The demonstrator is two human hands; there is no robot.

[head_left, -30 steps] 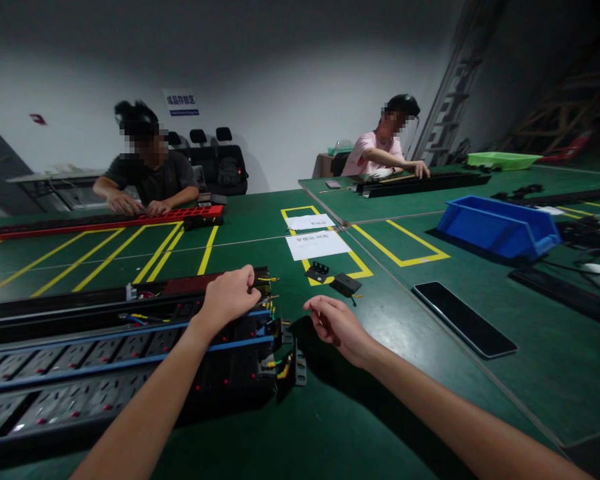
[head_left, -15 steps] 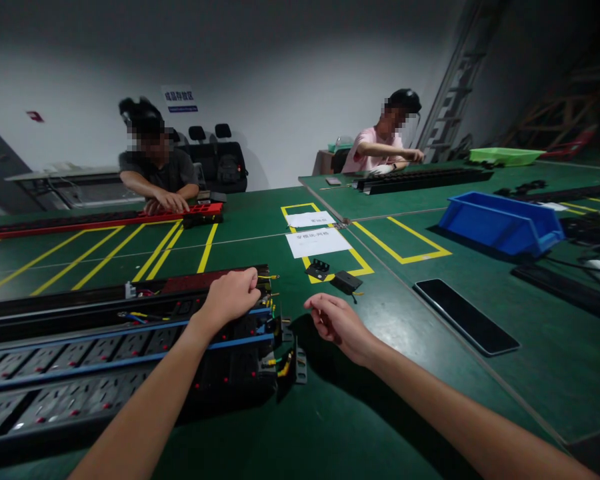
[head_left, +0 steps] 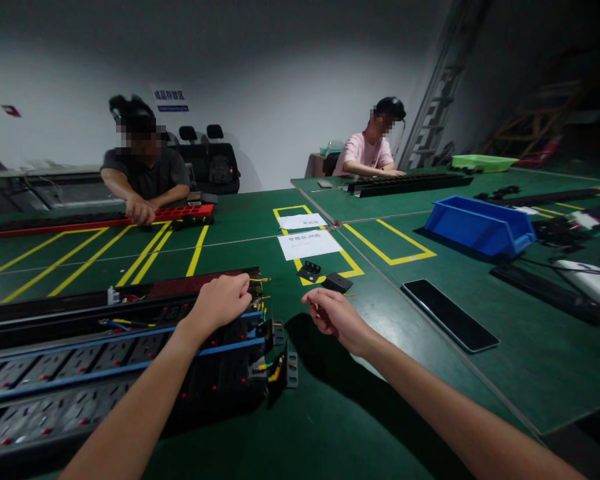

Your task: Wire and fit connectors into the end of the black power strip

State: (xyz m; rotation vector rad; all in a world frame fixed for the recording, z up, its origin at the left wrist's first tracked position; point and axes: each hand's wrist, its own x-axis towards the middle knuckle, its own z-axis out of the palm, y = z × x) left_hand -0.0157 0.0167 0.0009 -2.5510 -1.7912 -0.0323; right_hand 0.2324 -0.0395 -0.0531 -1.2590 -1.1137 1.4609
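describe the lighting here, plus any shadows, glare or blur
Head view: dim overall, nearly black at the upper right; head view: a dark shadow falls on the flat green tabletop below the bare right hand; head view: pale glints on the nearest grey plastic socket strip; head view: the rounded white plastic device at right looks soft.

The left hand (head_left: 223, 300) and right hand (head_left: 334, 319), near the middle of the frame, are bare, as are both wrists. The left forearm (head_left: 143, 397) is bare to the bottom edge at lower left, the right forearm (head_left: 440, 393) to the lower right. Both are slim and smooth in outline, narrowest by the wrist and broader toward the frame's edge. Nails are too small to tell.
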